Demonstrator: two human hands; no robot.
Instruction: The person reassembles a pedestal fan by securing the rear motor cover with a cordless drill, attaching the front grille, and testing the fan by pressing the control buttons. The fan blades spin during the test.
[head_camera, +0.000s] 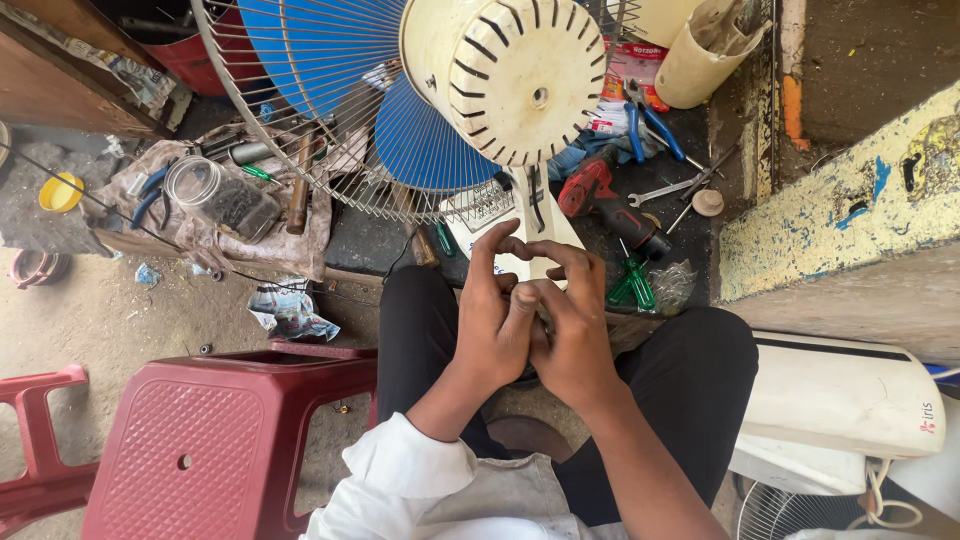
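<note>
fan stand (505, 225) white, just past the fingertips, under cream motor cover (520, 75) | left hand (493, 318) and right hand (572, 335) pressed together, fingers curled, anything pinched hidden | blue blades (425, 145) behind wire guard (300, 150) | green screwdriver (634, 282) beside | red stool (215, 440) left

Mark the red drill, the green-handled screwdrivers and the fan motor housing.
red drill (600, 203), head view, on its red body behind the fan base.
green-handled screwdrivers (634, 283), head view, on the green handles beside the right hand.
fan motor housing (520, 75), head view, on the cream slotted rear cover.
</note>
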